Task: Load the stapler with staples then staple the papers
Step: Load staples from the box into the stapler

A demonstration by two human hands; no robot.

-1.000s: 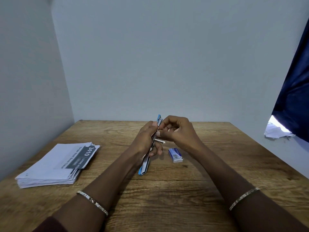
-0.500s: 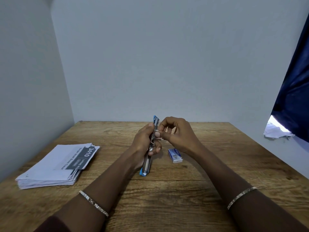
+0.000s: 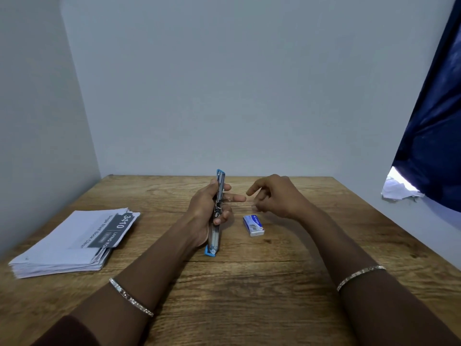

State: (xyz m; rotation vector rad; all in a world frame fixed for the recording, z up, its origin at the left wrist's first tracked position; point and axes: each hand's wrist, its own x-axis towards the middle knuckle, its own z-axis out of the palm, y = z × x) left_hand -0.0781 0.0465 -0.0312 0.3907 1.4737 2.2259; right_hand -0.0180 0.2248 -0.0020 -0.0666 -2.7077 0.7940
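Observation:
My left hand (image 3: 203, 208) grips a blue and metal stapler (image 3: 216, 221) swung fully open, held lengthwise just above the wooden table (image 3: 249, 283), one end pointing at the back wall and the other toward me. My right hand (image 3: 277, 196) hovers to the right of the stapler, apart from it, fingers loosely curled with the forefinger pointing left; I see nothing in it. A small blue and white staple box (image 3: 253, 224) lies on the table just below that hand. A stack of white papers (image 3: 72, 243) with a dark printed label rests at the left.
Grey walls close the table in at the back and left. A dark blue curtain (image 3: 434, 136) hangs at the right, with crumpled white paper (image 3: 399, 189) under its lower edge. Thin bracelets sit on both of my wrists.
My right hand was pinched against the stapler together with the left; it has now let go and moved right, above the staple box. The stapler stays in my left hand.

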